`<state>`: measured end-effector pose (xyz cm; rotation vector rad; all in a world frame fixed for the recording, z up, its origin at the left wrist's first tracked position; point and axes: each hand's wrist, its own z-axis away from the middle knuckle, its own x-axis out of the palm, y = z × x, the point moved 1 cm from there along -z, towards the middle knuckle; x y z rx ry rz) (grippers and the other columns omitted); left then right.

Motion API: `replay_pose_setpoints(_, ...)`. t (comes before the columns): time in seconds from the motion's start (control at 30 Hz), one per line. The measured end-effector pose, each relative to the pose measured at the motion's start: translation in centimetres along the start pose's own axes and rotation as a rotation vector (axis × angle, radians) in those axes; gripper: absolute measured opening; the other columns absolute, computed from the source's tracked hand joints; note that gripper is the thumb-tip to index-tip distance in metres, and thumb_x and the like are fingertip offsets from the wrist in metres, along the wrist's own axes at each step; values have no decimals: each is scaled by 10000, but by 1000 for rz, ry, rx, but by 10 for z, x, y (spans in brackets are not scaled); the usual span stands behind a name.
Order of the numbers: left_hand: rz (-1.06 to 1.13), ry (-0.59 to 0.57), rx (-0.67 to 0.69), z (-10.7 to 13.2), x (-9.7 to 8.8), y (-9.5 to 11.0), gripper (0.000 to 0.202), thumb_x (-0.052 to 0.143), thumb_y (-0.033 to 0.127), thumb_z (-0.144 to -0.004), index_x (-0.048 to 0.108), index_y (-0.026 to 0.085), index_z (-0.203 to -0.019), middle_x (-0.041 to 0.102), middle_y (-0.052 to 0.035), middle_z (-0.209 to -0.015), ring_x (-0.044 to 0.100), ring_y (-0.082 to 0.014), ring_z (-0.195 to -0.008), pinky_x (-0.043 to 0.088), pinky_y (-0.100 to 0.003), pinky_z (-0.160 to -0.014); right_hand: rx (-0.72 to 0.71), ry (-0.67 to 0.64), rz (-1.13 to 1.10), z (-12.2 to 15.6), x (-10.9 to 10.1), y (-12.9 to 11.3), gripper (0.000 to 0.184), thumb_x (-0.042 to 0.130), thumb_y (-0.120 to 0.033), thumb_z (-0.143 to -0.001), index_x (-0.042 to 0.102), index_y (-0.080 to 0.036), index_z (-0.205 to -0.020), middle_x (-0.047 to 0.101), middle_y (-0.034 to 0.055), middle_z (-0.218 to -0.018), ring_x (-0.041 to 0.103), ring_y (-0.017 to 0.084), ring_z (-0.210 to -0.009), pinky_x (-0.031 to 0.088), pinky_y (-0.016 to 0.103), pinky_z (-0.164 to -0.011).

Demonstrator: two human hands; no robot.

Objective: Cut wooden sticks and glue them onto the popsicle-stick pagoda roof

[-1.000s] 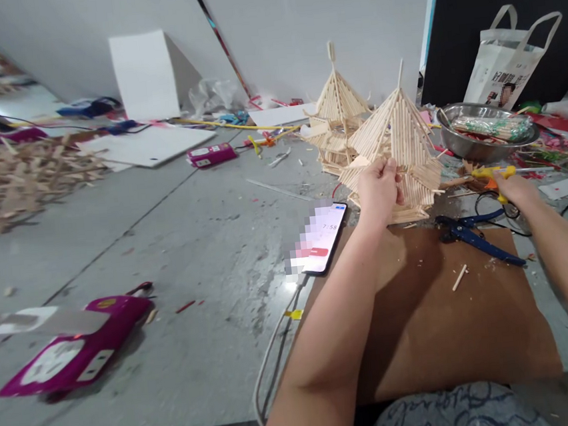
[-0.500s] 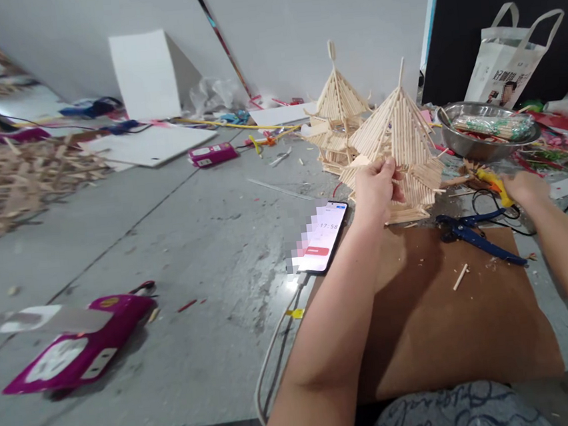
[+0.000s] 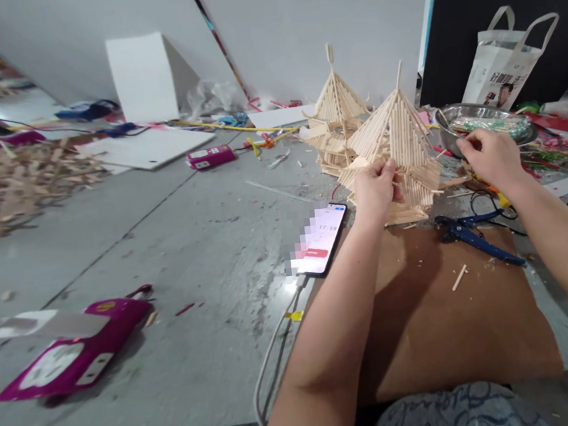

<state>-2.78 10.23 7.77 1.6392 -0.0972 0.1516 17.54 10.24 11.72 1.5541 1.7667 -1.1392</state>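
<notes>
My left hand [image 3: 376,189] is closed on the lower left eave of a pagoda model [image 3: 400,136] built of thin wooden sticks, which stands at the far edge of a brown cardboard sheet [image 3: 450,324]. My right hand [image 3: 490,156] hovers just right of the model, in front of a metal bowl [image 3: 455,115]. Its fingers are curled together, and I cannot make out anything in them. A yellow glue gun [image 3: 502,200] peeks out below that wrist. A second stick pagoda [image 3: 334,104] stands behind the first.
A phone [image 3: 321,239] with a cable lies left of the cardboard, blue pliers [image 3: 473,235] on its right part. A white tote bag [image 3: 505,61] stands at back right. Magenta packets [image 3: 73,346] and a wood scrap pile [image 3: 15,185] lie on the grey floor at left.
My right hand has left the yellow glue gun on the floor and risen up and left toward the model and bowl. My left hand has kept its hold on the model.
</notes>
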Motion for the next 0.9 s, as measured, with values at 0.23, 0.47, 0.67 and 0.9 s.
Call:
replay_pose_setpoints(0.23,9,-3,15,-1,0,-1,264,517,316,-797,484,139,-604,470,59,-474,387,-16,-268,323,-141,-290,-154,32,-218,-5,-9,-47,157,504,-364,-791,563,-222,-764,609,41,-751,564,199,-774,405,333,-693)
replay_pose_setpoints(0.47,27,-14,16,-3,0,-1,264,521,319,-789,481,143,-597,473,59,-464,386,-27,-267,342,-164,-305,-257,41,-298,-13,-4,-79,144,496,-338,-802,542,-215,-861,595,35,-829,562,190,-818,427,358,-740)
replay_pose_setpoints(0.67,31,-5,7,0,1,3,257,514,291,-797,489,138,-592,460,62,-454,374,-24,-262,337,-162,-303,-317,138,-289,-34,23,-76,300,461,-405,-828,467,-205,-1052,558,51,-880,555,225,-933,436,405,-788)
replay_pose_setpoints(0.9,56,-10,18,-3,1,-2,272,496,265,-797,465,144,-555,468,53,-460,396,-44,-257,348,-182,-284,-304,219,-261,-51,46,-76,448,404,-481,-836,377,-162,-1150,512,77,-943,536,272,-1006,419,471,-806)
